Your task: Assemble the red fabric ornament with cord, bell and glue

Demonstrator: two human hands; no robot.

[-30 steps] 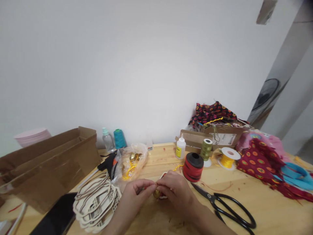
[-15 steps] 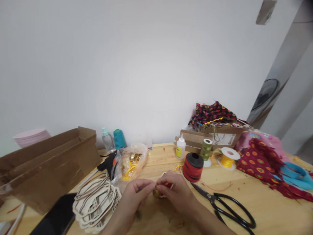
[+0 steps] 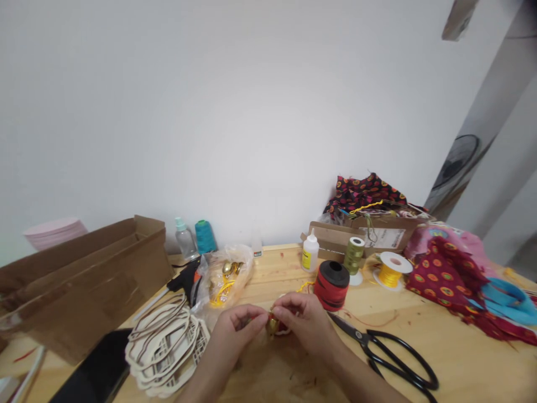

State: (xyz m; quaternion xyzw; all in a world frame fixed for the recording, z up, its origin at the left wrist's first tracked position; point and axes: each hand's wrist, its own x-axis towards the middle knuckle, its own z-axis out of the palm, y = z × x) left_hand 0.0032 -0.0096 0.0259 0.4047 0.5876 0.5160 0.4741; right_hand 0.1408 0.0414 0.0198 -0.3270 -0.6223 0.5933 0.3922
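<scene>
Low in the middle of the head view, my left hand [image 3: 241, 330] and my right hand [image 3: 306, 320] meet over the table, thumbs and forefingers pinched. Between the fingertips hangs a small gold bell [image 3: 272, 326]. Red cord seems to run at its top, though my fingers cover most of it. Under my right fingers shows part of a red piece with a white edge [image 3: 283, 331], largely hidden by the hand. A yellow twisted cord [image 3: 305, 286] comes out behind my right hand, beside the spool of red cord [image 3: 331, 288].
Black-handled scissors [image 3: 390, 352] lie right of my right arm. Left are cut wooden shapes [image 3: 165, 350], a glue gun [image 3: 184, 280], a plastic bag with gold bells [image 3: 226, 280] and a cardboard box [image 3: 92, 291]. Behind stand a glue bottle [image 3: 310, 254] and a yellow cord spool [image 3: 390, 275].
The bell has come more into sight between my hands, shifted slightly right and up. Both hands have moved a little to the right, my fingertips still pinched together.
</scene>
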